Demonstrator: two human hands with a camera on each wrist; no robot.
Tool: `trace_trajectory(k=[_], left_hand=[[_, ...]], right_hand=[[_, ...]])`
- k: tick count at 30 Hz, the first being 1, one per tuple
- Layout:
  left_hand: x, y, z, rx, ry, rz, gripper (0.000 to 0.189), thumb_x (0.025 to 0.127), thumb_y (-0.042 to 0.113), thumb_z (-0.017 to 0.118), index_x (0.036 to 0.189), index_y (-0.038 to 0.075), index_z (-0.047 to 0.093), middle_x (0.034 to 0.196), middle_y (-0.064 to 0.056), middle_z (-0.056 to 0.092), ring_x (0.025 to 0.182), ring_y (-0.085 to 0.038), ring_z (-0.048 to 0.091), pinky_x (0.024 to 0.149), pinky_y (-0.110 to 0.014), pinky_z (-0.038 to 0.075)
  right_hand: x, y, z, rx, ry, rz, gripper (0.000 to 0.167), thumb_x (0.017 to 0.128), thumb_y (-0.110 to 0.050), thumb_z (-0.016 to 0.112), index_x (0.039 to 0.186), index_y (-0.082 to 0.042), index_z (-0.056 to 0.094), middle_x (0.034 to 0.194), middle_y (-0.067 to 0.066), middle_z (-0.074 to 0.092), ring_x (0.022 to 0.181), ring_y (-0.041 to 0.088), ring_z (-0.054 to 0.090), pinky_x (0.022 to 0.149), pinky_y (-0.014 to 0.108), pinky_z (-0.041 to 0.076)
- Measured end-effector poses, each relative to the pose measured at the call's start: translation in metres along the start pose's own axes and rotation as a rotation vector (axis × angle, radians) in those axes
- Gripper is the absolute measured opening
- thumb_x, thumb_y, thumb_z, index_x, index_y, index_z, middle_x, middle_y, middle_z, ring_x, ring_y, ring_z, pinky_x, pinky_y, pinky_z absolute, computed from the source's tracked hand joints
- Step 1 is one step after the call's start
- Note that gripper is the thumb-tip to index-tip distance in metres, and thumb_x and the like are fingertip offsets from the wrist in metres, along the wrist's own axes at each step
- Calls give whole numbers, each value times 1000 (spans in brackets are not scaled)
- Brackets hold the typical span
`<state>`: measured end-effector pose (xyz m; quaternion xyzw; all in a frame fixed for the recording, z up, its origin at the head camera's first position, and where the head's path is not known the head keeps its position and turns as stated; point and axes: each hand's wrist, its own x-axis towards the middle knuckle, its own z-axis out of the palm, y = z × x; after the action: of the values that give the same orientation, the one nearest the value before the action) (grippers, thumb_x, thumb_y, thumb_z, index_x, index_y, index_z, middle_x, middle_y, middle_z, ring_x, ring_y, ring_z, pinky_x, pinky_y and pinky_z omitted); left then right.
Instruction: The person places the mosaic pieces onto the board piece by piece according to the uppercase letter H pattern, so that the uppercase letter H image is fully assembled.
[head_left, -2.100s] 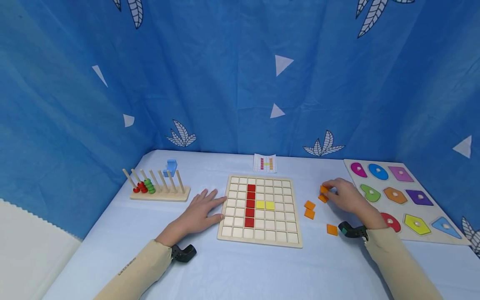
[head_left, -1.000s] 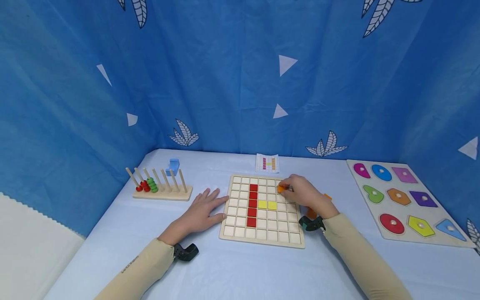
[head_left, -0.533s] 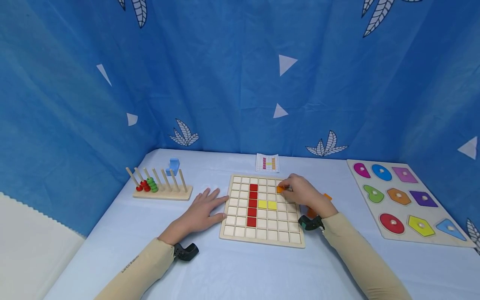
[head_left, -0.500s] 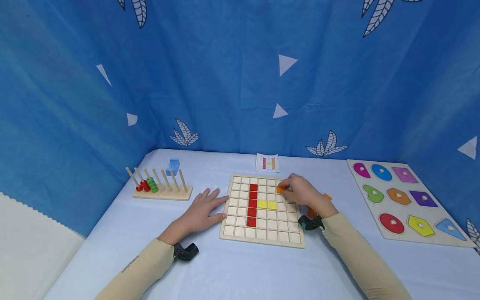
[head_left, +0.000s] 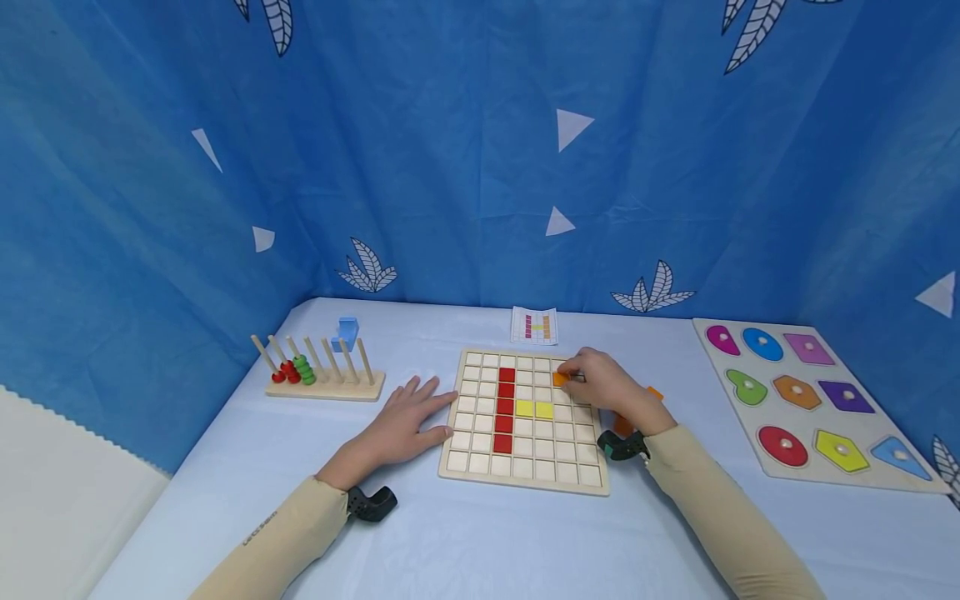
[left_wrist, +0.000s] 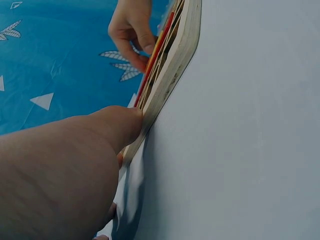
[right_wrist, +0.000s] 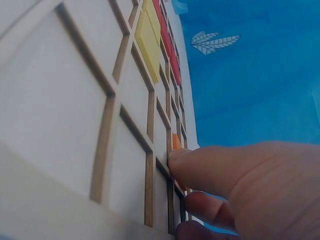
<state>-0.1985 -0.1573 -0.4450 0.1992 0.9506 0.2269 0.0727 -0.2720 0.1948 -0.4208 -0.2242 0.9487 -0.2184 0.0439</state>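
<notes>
A wooden grid board (head_left: 480, 467) lies mid-table, with a column of red square tiles (head_left: 505, 408) and two yellow tiles (head_left: 534, 409) in its cells. My right hand (head_left: 603, 383) pinches an orange square tile (head_left: 560, 379) at a cell in the board's upper right part. In the right wrist view the thumb (right_wrist: 200, 165) presses against that orange tile (right_wrist: 176, 142), which sits low at the grid. My left hand (head_left: 405, 421) lies spread on the table, its thumb and forefinger touching the board's left edge. More orange tiles (head_left: 624, 425) are partly hidden beneath the right wrist.
Behind the board lies a small pattern card (head_left: 535, 326). To the left stands a peg rack (head_left: 326, 387) with red and green beads, a blue block (head_left: 347, 330) behind it. A knobbed shape puzzle (head_left: 757, 387) lies at the right. A blue curtain (head_left: 450, 167) hangs behind.
My right hand picked up an orange tile from the right of the board and brought it left to the upper right cells. It has stayed there since. The left hand has kept its place.
</notes>
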Motion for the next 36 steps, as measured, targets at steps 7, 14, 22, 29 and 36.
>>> trace_trajectory(k=[7,14,22,29,36], left_hand=[[0,0,0,-3,-1,-6,60,99,42,63,153,22,49,167,-18,30,157,-47,14,124,-68,13],[0,1,0,-2,-4,-15,60,99,43,63,154,24,48,168,-17,29,158,-46,14,125,-68,13],[1,1,1,-9,11,2,59,99,42,63,153,21,50,167,-19,30,157,-49,15,123,-70,14],[1,-2,2,-7,14,14,59,99,41,62,153,20,50,166,-20,31,156,-50,16,123,-71,14],[1,-2,2,-7,14,23,59,100,42,61,153,20,49,166,-20,30,156,-50,15,123,-70,14]], right_hand=[[-1,2,-1,2,0,-26,31,92,-13,72,120,0,74,105,14,68,82,20,52,71,30,44],[-10,4,-8,-7,5,0,35,92,-11,72,124,2,71,108,14,70,80,18,53,69,29,45],[-28,14,-21,-26,-15,78,37,91,-13,75,125,0,71,109,15,68,76,17,53,60,24,48],[-46,27,-29,-48,0,104,35,90,-11,76,122,2,72,106,14,70,82,19,57,72,29,58],[-62,36,-33,-54,26,58,31,89,-9,77,117,3,74,101,13,71,83,19,59,75,33,59]])
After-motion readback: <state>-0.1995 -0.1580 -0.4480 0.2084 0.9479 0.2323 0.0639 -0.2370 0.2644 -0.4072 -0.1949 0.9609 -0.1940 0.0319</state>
